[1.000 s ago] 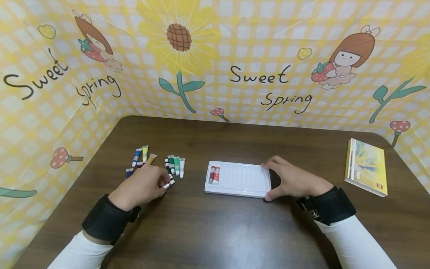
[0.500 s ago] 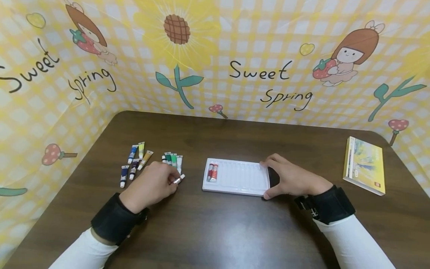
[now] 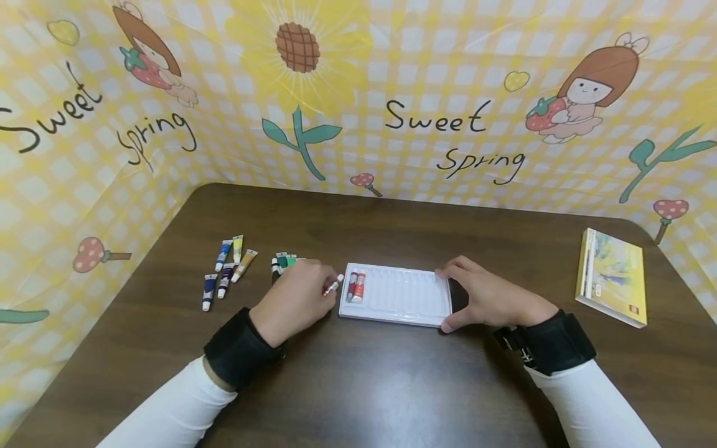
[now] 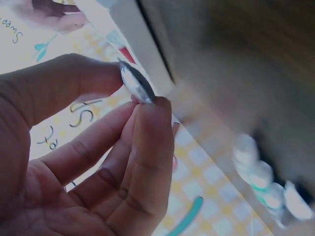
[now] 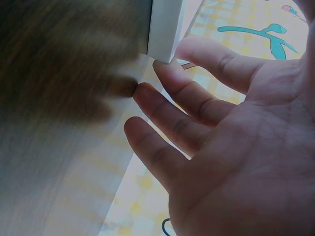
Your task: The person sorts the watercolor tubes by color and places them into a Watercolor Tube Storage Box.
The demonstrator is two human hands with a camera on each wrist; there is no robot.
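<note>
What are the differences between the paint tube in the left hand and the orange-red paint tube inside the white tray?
The held tube is pinched by the left hand; the orange-red tube lies in the white tray. In the head view, the held tube's cap points up and right, the orange-red tube's toward the person. Fingers partly hide the held tube; the orange-red tube is uncovered. Both have whitish caps.

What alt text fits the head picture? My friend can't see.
A person's left hand pinches a paint tube beside a white tray holding two reddish tubes; the right hand holds its right end. More tubes and a yellow book or box lie on the table.
</note>
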